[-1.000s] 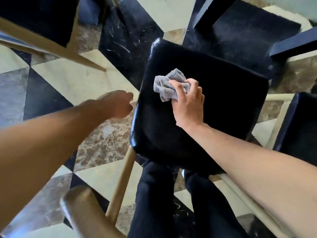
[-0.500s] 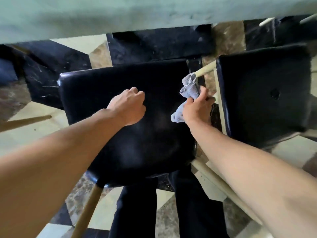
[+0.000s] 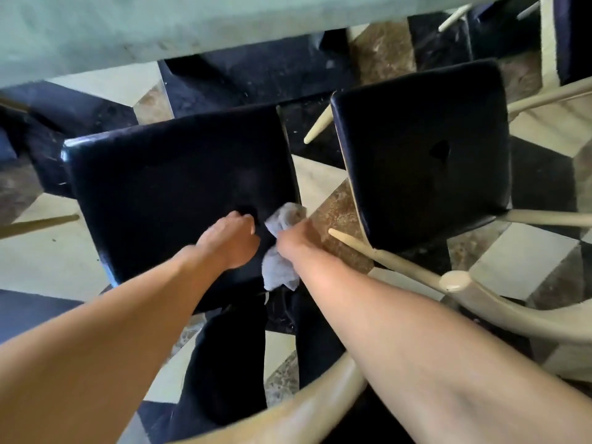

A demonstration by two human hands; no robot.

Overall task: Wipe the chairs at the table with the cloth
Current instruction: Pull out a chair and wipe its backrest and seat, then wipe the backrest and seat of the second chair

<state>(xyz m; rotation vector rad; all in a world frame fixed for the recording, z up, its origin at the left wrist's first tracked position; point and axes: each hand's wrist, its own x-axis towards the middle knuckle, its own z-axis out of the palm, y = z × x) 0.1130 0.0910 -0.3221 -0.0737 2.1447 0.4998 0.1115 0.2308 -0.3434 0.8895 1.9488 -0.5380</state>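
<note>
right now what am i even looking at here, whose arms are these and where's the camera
No machine here: a person wears one wide-angle camera on the head, looking down, so the two arms are their own. The right hand grips a grey cloth at the near right edge of a black chair seat. The left hand sits beside it over the seat, fingers curled, holding nothing visible. A second black seat stands to the right, a pale green table edge runs across the top, and a patterned tile floor lies below.
</note>
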